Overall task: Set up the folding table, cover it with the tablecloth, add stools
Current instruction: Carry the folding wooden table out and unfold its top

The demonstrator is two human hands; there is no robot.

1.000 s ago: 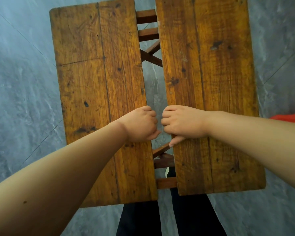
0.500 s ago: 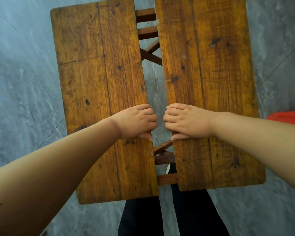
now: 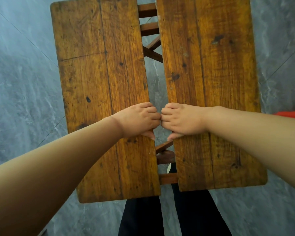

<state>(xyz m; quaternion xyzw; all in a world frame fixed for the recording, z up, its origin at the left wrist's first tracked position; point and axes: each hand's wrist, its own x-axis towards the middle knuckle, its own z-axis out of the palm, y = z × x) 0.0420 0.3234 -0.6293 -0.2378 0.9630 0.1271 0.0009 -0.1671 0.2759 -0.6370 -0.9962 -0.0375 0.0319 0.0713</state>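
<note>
Head: left hand [image 3: 138, 120] and right hand [image 3: 182, 120], gripping folding table [image 3: 95, 65], now touch.

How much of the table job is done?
Done: the table stands opened out, crossed legs showing through the middle gap. In hand: the left hand and right hand each grip an inner edge of the two top halves. Left: probably closing that gap, then the cloth and stools, neither in view.

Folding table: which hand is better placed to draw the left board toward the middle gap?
Left. The left hand grips the inner edge of the left board; the right hand holds the right board.
</note>
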